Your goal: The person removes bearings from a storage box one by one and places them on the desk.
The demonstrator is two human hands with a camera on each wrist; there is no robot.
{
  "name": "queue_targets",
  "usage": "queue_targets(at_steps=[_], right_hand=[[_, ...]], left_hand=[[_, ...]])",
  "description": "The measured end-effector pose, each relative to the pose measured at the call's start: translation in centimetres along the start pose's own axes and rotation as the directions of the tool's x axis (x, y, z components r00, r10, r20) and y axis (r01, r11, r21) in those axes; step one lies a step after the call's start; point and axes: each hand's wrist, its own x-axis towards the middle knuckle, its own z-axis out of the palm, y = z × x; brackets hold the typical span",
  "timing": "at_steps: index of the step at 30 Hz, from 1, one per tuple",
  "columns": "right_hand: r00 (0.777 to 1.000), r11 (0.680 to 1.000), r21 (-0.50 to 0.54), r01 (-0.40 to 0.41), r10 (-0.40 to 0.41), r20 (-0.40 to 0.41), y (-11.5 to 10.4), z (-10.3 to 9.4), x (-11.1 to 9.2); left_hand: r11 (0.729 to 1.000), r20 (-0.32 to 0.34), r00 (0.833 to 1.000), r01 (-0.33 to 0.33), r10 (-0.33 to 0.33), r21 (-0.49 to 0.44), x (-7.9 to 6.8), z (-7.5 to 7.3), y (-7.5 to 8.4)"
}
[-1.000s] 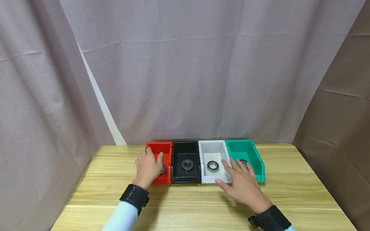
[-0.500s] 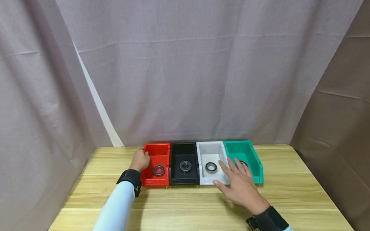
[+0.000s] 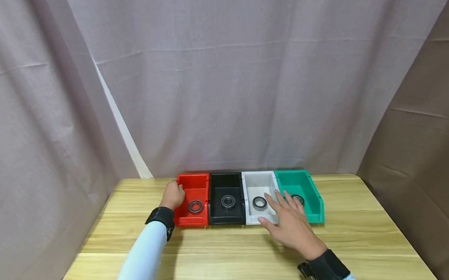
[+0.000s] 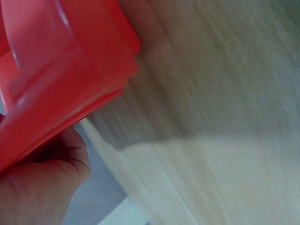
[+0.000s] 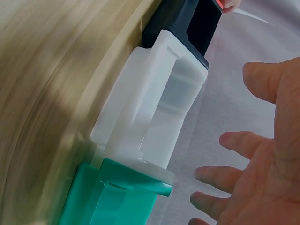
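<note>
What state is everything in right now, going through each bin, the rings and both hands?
Red bin: open-topped, one ring inside.
Left hand: gripping the left side of that bin.
Black bin: open-topped, one ring inside.
White bin: open-topped, one ring inside.
Right hand: fingers spread, holding nothing.
Green bin: open-topped, one ring inside, partly hidden by the right hand.

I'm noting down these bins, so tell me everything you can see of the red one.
The red bin is open-topped and glossy, apparently plastic, its front looking lower than its back. It sits upright on the wood-grain table at the row's left end, beside the black bin with no visible gap. A dark ring lies inside near its front. The left hand grips its left wall.
</note>
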Motion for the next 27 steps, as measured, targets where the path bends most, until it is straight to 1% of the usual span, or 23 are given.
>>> queue_targets(at_steps=[6,11,13,16,22,27], right_hand=[[1.0,1.0,0.007,0.007,-0.007,0.017,0.1,0.0,-0.2],[1.0,1.0,0.018,-0.003,0.003,0.012,0.2,0.1,-0.3],[1.0,1.0,0.023,-0.002,0.002,0.008,0.2,0.1,-0.3],[1.0,0.999,0.031,0.008,-0.009,0.006,-0.1,0.2,-0.3],[1.0,0.998,0.05,0.028,-0.029,0.011,-0.8,0.7,0.0],[0.998,0.996,0.072,0.059,-0.06,0.017,-1.7,1.1,0.2]], left_hand=[[1.0,0.003,1.0,0.021,-0.021,0.005,0.1,0.3,0.4],[0.999,0.007,1.0,0.014,-0.013,-0.037,0.1,0.6,1.0],[0.999,0.009,1.0,0.012,-0.011,-0.052,0.1,0.7,1.0],[0.997,0.019,1.0,0.026,-0.025,-0.071,0.0,0.7,0.8],[0.994,0.049,0.998,0.042,-0.037,-0.096,-0.3,0.3,0.6],[0.993,0.064,0.997,0.049,-0.042,-0.107,-0.6,0.3,0.4]])
